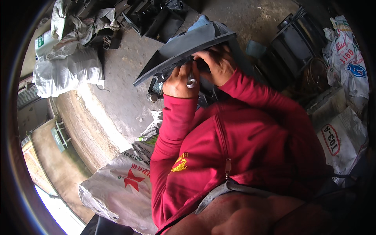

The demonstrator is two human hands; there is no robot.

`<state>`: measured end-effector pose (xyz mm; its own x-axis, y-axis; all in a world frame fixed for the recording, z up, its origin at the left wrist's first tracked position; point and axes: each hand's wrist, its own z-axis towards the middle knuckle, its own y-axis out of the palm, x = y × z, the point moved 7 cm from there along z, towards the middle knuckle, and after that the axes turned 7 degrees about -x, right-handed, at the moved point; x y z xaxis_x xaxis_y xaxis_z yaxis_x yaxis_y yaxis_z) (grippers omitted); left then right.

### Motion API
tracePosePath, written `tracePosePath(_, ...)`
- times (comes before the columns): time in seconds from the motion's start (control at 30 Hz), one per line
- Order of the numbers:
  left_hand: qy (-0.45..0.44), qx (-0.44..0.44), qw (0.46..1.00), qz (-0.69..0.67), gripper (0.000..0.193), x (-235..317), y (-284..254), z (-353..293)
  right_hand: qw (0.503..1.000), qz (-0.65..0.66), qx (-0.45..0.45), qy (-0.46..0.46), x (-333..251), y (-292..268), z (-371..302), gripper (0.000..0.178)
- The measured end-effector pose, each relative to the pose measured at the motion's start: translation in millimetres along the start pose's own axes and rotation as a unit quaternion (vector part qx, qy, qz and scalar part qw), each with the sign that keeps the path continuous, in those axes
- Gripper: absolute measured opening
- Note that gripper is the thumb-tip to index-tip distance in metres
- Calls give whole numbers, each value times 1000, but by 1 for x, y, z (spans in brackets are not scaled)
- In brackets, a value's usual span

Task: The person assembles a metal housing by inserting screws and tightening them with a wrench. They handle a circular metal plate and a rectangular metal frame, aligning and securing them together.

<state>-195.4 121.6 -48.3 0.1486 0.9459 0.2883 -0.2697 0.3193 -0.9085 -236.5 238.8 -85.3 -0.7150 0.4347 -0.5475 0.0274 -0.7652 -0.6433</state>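
Note:
A dark grey, shallow, tray-like housing (192, 44) is tilted in front of me, its long rim toward my body. At the near rim my left hand (181, 81) is closed around a silver metal tool with a round hollow end (191, 83), which sticks out toward me. Close beside it, my right hand (217, 64) curls its fingers in under the same rim. Those fingertips are hidden, and I cannot make out what they hold. Just left of my left hand, a small dark container (156, 87) holds small shiny metal pieces.
Several black housings (162, 21) lie on the concrete floor at the far side. White sacks (69, 70) stand at the left, and another white sack (121, 188) lies by my left arm. At the right are dark metal boxes (293, 43) and printed sacks (344, 133).

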Motion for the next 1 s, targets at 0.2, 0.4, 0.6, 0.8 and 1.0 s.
tracePosePath(0.2,-271,1,799,-538,41,-76,19,-46,1000,3,-10,6,6,1,-3,60)
tracePosePath(0.4,-155,42,887,-432,20,-42,-8,-34,1000,15,-1,11,4,-1,-2,57)
tracePosePath(0.6,-31,34,991,-122,10,-12,-14,-9,1000,-10,-6,21,2,-4,-4,55)
tracePosePath(0.8,9,-15,998,58,10,14,-2,5,999,-36,20,3,2,-6,-5,61)
tracePosePath(1.0,-1,-160,975,155,18,14,16,24,998,-22,54,14,6,-8,-7,69)
